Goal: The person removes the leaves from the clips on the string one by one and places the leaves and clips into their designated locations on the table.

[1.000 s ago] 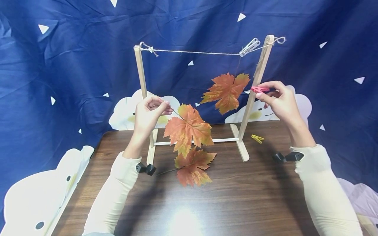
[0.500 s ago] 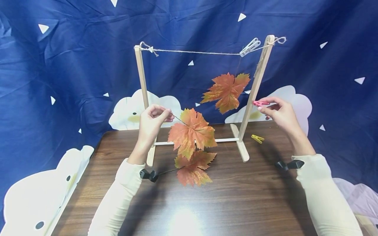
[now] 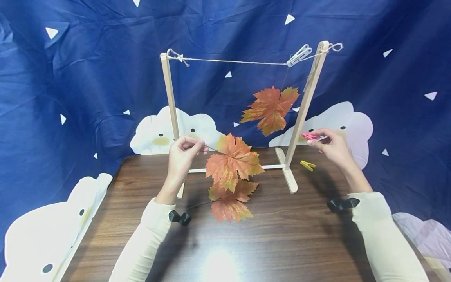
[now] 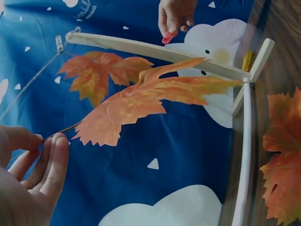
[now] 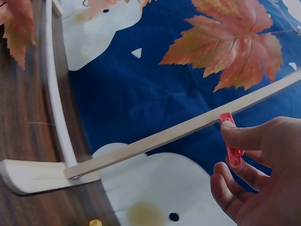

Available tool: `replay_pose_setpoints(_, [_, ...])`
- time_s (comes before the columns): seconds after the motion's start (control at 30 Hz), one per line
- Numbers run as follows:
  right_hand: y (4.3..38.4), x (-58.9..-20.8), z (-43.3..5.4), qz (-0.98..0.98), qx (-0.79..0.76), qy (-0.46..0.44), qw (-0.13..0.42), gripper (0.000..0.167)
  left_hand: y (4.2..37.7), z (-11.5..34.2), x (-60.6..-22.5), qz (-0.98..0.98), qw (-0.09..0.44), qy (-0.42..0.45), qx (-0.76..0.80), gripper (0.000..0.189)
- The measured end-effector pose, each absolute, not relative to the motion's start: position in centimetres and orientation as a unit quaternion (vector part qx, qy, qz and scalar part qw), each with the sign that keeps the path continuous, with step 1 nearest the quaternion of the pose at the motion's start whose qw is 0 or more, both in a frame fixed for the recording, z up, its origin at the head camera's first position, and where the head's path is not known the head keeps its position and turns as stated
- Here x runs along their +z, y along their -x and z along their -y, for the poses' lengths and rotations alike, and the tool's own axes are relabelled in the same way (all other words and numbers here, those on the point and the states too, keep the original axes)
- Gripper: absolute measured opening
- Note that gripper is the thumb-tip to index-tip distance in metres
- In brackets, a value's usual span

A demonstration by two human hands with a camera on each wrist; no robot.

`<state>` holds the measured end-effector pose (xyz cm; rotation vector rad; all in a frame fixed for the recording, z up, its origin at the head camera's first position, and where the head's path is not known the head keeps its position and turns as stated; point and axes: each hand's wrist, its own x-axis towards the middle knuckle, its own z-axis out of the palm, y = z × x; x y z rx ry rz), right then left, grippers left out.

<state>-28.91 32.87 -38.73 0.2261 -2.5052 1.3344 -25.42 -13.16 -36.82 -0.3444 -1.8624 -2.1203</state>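
Note:
My left hand (image 3: pixel 183 156) pinches the thin stem of an orange maple leaf (image 3: pixel 234 160), which hangs in front of the wooden stand; in the left wrist view this leaf (image 4: pixel 127 106) is seen edge-on. Between thumb and fingers, my right hand (image 3: pixel 332 149) holds a pink clothespin (image 3: pixel 310 136) beside the stand's right post; the right wrist view shows the clothespin (image 5: pixel 231 141) close up. A second maple leaf (image 3: pixel 273 109) hangs from the string (image 3: pixel 229 61) by a white clothespin (image 3: pixel 298 55) near the right post. Another leaf (image 3: pixel 230 205) lies on the table, partly covered by the held one.
The wooden stand has a left post (image 3: pixel 170 94), a right post (image 3: pixel 305 103) and a low white crossbar (image 3: pixel 275 167). A yellow clothespin (image 3: pixel 307 165) lies on the brown table (image 3: pixel 282 235) right of the stand. A blue curtain (image 3: pixel 105 78) with clouds hangs behind.
Both hands have moved down. The left one has also shifted slightly right with its leaf, now overlapping the leaf on the table more. The pink clothespin has come down with the right hand.

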Motion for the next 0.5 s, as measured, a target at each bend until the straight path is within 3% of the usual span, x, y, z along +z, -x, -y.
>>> replay_pose_setpoints(0.2, [29.1,-40.5,-33.3,0.882,0.456,-0.058,0.106,0.039,25.3,13.5,-38.0,0.634,0.137,0.101,-0.754,0.01])
replay_pose_setpoints(0.5, [29.2,-43.1,-33.6,0.905,0.409,-0.048,0.11,0.037,25.3,13.8,-39.7,0.618,0.125,0.076,-0.773,0.014])
